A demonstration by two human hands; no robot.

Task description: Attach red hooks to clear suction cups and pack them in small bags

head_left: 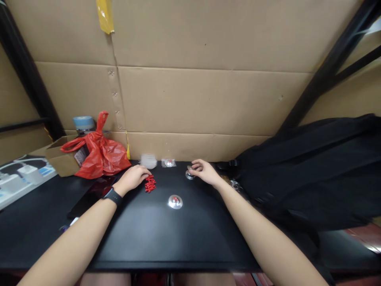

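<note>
left hand [133, 177] beside red pile [150, 184] | right hand [204, 172] curled at metal piece [189, 175] | we cannot tell either grip | shiny disc [175, 201] lies between, nearer us

A smooth, flat black desk [166, 242] is backed by a tan cardboard wall [193, 103].
The wall is crossed by long horizontal creases [208, 69], marked at upper left by a strip of glossy yellow tape [104, 16], and flanked on both sides by thick, slanted black bars [314, 83]; light is softly reflected from the desk.
</note>
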